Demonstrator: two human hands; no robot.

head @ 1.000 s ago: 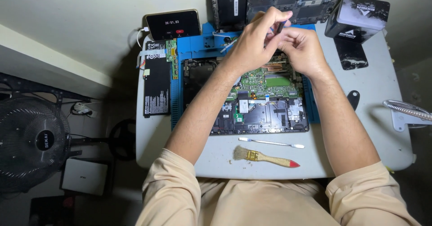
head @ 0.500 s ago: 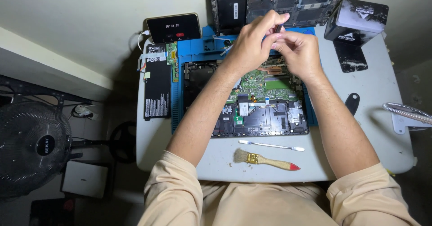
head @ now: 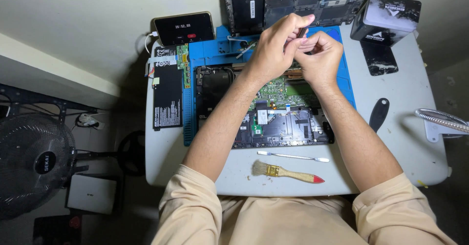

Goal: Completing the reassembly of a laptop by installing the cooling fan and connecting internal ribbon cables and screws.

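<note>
Both hands meet above the open laptop (head: 273,113). The left hand (head: 273,50) and the right hand (head: 320,57) pinch together a small dark part (head: 304,31), lifted clear of the board. The brush (head: 286,172) lies near on the tabletop (head: 410,128).

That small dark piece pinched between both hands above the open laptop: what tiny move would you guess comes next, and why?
Probably lowering it toward the open laptop, though that is a guess. Left hand and right hand meet on a small dark piece, too small to identify, directly above the exposed board, while brush and swab lie untouched.
</note>
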